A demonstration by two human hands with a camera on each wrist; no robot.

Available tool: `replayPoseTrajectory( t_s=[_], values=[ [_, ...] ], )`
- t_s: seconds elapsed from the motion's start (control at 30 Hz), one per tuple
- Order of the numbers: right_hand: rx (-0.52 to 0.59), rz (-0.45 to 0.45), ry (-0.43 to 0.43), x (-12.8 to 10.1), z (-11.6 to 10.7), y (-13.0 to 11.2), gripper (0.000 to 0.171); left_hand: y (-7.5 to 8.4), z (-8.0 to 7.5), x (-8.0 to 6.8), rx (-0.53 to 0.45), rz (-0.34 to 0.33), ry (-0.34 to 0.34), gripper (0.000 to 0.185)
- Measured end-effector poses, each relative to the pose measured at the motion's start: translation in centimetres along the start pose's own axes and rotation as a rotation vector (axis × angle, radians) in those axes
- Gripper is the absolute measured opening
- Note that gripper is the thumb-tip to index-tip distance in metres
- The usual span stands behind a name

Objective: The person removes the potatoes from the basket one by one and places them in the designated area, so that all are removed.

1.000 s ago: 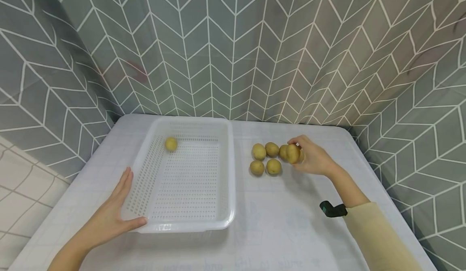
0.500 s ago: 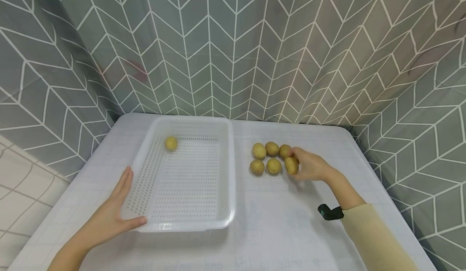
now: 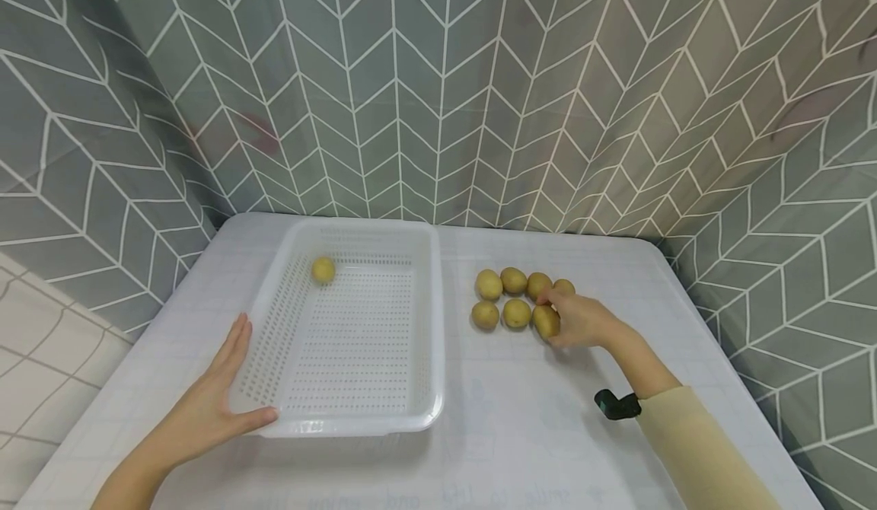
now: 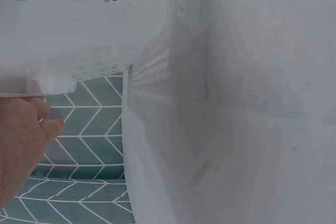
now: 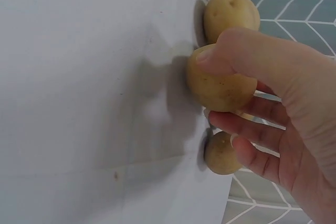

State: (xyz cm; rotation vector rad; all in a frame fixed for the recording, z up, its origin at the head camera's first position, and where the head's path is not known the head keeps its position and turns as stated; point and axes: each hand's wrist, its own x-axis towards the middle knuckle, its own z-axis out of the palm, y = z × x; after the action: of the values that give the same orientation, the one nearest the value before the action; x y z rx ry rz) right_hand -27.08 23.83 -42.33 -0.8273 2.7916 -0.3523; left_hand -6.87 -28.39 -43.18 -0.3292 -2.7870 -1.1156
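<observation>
A white perforated basket (image 3: 425, 327) lies on the white table (image 3: 521, 419) with one small potato (image 3: 323, 269) near its far left corner. My left hand (image 3: 226, 392) rests flat against the basket's near left corner, fingers straight along the side, thumb on the front rim (image 4: 79, 24). To the right of the basket lie several potatoes (image 3: 514, 280) in two rows. My right hand (image 3: 560, 321) pinches a potato (image 3: 546, 321) between thumb and fingers at the right end of the front row, low on the table. In the right wrist view the held potato (image 5: 219, 83) sits between neighbours (image 5: 231, 17).
Grey chevron-patterned walls (image 3: 445, 99) close in the table on the left, back and right. A black wrist strap (image 3: 617, 405) sits on my right arm. Bare tabletop stretches in front of the basket and potatoes.
My right hand has carried its potato down and nearer, from beside the back row to the right end of the front row. The left hand and basket have not moved.
</observation>
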Motion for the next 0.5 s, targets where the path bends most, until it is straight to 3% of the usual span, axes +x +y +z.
replayPoseTrajectory(
  t_s=[0.17,0.5],
  values=[
    [-0.016,0.019,-0.026,-0.1,-0.01,0.06,0.062,-0.04,0.0,0.02,0.003,0.009,0.0,0.127],
    [0.058,-0.023,0.052,-0.22,0.2,0.57,0.051,0.04,-0.03,0.06,-0.008,-0.003,-0.009,0.127]
  ],
)
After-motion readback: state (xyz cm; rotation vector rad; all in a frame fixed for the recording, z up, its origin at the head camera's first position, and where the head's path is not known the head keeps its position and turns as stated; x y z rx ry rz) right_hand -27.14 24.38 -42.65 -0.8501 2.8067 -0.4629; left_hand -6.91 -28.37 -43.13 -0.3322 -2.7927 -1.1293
